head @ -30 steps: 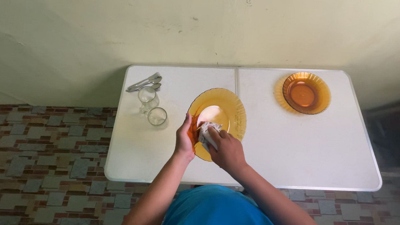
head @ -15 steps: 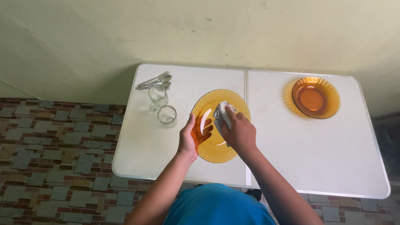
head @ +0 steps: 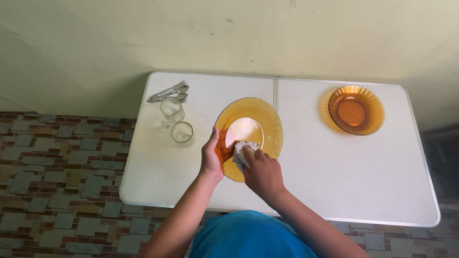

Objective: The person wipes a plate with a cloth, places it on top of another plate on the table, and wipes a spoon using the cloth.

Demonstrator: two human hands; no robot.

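While my left hand [head: 212, 159] clasps the amber plate's [head: 263, 118] near-left rim above the desk [head: 346, 171], my right hand [head: 261, 172] has its grip closed on a cloth [head: 241, 149], pressing it against the plate.

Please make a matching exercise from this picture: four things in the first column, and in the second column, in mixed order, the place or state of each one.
Things:
1. small cloth
2. large amber plate
3. amber bowl plate
4. spoons

Places or states:
A. lying at the far left corner of the white table, behind two glasses
B. pressed onto a plate by the right hand
C. alone on the far right part of the table
D. held at its edge by the left hand

Pairs: 1-B, 2-D, 3-C, 4-A
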